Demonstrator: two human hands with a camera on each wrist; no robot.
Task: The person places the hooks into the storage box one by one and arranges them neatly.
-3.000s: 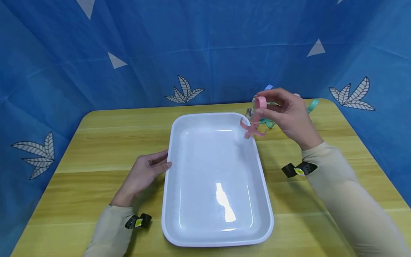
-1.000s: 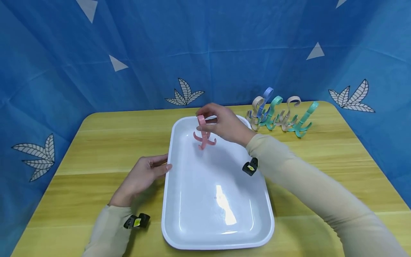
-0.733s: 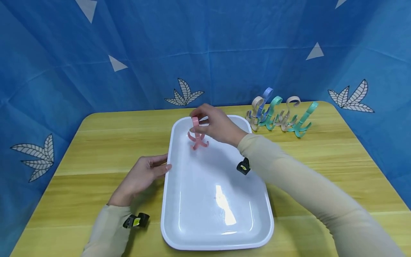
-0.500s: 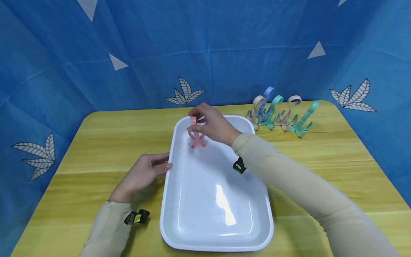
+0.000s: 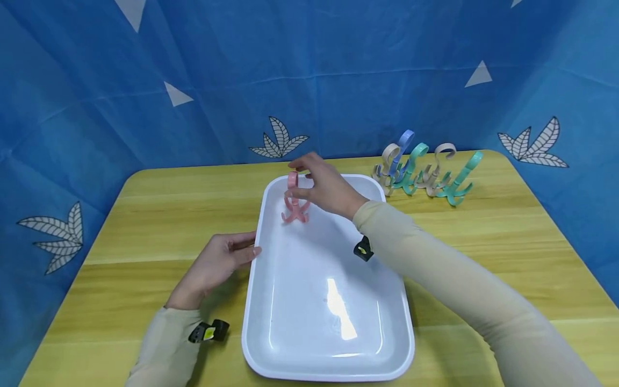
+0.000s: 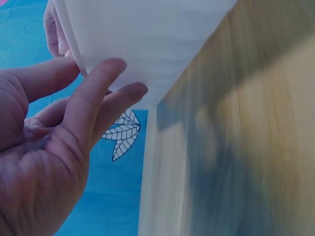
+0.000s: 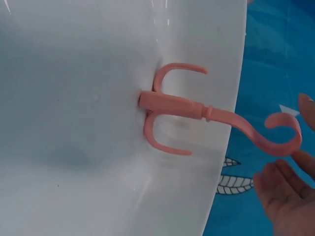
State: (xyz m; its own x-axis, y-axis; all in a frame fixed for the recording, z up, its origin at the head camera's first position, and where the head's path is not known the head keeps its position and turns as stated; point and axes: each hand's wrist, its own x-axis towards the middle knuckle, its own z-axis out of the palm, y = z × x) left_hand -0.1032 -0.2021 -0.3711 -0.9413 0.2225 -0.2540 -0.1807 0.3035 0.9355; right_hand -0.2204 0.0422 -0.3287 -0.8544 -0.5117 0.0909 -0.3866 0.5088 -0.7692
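Step in hand, as I judge it: setting the pink hook (image 7: pixel 172 104) down in the white tray (image 5: pixel 300 301). The hook stands upright on its prongs at the tray's far left corner, close to the wall, curled end upward. The right hand (image 5: pixel 323 184) is at that curled end, thumb and fingers spread around it with no firm grip; whether a fingertip still brushes it I cannot tell. The left hand (image 5: pixel 220 263) pinches the tray's left rim, thumb on top, fingers against the outside. Next move likely calls for drawing the right hand clear without tipping the hook, then reaching for the other hooks (image 5: pixel 411 165) standing at the back right of the table (image 5: pixel 169 215).

Compared with three seconds ago: the hook was then pinched over the tray's far right corner; now it is inside, across at the left. Left hand placement looks unchanged.
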